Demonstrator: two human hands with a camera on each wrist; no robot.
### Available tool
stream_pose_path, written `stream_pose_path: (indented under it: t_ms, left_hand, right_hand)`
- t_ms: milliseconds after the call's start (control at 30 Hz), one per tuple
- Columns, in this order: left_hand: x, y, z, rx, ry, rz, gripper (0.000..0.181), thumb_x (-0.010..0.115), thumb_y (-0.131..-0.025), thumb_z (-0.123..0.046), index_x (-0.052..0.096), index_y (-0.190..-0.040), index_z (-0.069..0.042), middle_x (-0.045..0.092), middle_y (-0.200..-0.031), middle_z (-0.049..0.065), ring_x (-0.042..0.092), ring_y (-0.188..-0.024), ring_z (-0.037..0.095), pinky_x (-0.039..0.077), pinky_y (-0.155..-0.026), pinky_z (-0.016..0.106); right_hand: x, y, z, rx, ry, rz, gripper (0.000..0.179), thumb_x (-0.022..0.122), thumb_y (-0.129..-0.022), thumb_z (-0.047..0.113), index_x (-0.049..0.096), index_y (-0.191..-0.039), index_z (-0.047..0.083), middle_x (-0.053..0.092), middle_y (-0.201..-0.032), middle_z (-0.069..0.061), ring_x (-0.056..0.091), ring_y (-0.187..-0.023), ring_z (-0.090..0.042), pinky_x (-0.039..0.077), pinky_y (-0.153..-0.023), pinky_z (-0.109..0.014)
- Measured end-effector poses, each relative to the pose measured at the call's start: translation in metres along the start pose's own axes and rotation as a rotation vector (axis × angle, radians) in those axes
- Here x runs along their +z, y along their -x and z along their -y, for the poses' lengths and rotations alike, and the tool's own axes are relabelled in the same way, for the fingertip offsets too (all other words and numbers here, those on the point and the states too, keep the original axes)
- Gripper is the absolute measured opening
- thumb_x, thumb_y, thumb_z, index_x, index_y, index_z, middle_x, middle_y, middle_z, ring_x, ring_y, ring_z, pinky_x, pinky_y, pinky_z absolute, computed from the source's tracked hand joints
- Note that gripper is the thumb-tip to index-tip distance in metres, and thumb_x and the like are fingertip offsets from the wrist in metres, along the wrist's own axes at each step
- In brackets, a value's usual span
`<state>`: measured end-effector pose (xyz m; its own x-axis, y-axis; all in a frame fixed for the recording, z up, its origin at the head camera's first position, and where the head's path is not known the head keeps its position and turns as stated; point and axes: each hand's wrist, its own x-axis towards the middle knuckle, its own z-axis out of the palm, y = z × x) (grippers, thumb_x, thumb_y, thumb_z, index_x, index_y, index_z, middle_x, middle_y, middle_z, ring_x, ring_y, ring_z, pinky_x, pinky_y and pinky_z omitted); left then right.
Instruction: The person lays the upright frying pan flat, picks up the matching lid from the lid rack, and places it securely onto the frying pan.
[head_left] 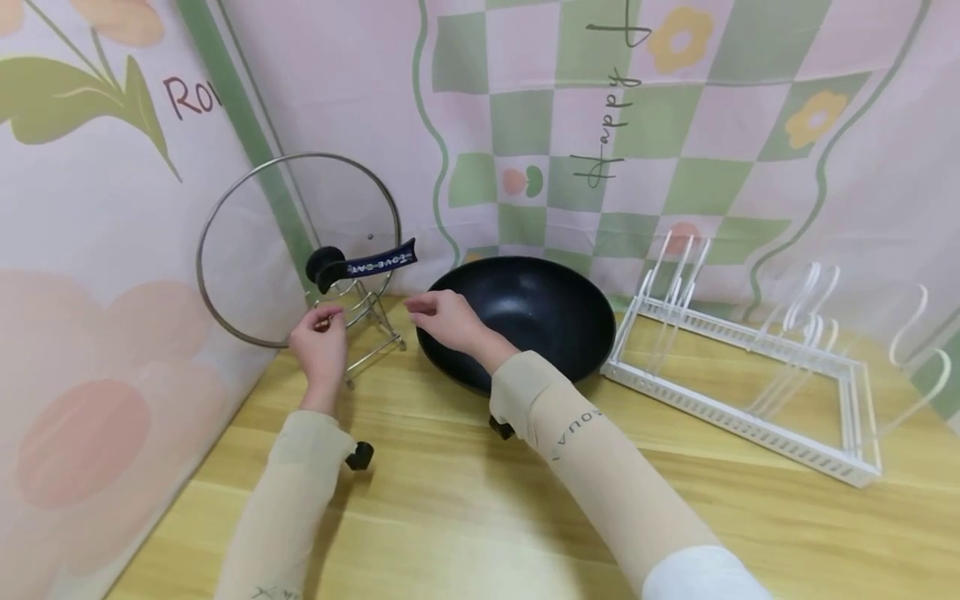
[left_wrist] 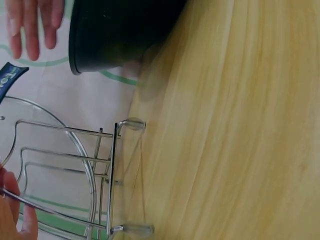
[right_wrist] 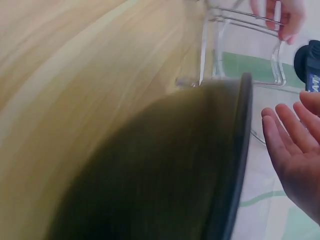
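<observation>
To the left of the black pan (head_left: pixel 540 312), a clear glass lid (head_left: pixel 292 233) stands upright among the bars of a small wire stand (left_wrist: pixel 112 175) on the wooden desk (head_left: pixel 435 500). Between lid and pan, low down, we see the person's left hand (head_left: pixel 321 350); its grip is nearly closed, fingers curled round a wire of the stand. At the pan's left rim the right hand (head_left: pixel 450 321) hovers with its grip wide, fingers straight, holding nothing. To the right of the pan lies a white rack (head_left: pixel 712 410) with hooped dividers.

We judge the step to be settling the lid in its stand: we would keep the pinch light, steady the stand's feet on the desk, and bring the free hand across without knocking the pan or the lid's handle (head_left: pixel 378 262).

For writing, "Ro" and part of another letter show on the wall cloth (head_left: pixel 176 208) far left of the pan. The handle seems to read "LOVE EAT", its first letter unclear. Behind the pan, "Happy" runs sideways up the checked cloth (head_left: pixel 517 122). On the right sleeve (head_left: pixel 577 429) we can make out roughly "AQUA".
</observation>
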<state>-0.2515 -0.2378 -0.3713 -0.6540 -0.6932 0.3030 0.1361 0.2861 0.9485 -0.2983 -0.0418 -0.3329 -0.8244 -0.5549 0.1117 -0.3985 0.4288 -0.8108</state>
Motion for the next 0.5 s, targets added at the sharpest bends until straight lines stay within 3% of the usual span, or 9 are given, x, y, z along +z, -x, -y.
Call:
stream_pose_path:
  t_ms: [133, 500]
  left_hand:
    - [0.003, -0.001, 0.0, 0.004, -0.011, -0.014, 0.014, 0.065, -0.092, 0.0, 0.074, -0.1, 0.007, 0.071, -0.1, 0.018, 0.055, -0.078, 0.008, 0.047, -0.069, 0.017]
    - [0.003, -0.001, -0.002, 0.023, -0.028, -0.031, 0.015, 0.066, -0.087, -0.001, 0.074, -0.095, 0.009, 0.071, -0.093, 0.018, 0.053, -0.069, 0.003, 0.045, -0.063, 0.014]
  right_hand:
    - [0.005, -0.003, 0.002, 0.014, -0.056, -0.018, 0.034, 0.058, -0.106, 0.011, 0.063, -0.138, 0.002, 0.066, -0.134, -0.012, 0.061, -0.124, -0.025, 0.05, -0.104, -0.034]
    - [0.024, -0.012, 0.003, 0.024, -0.075, -0.027, 0.035, 0.058, -0.105, 0.009, 0.061, -0.138, 0.0, 0.064, -0.137, -0.015, 0.059, -0.126, -0.027, 0.049, -0.104, -0.032]
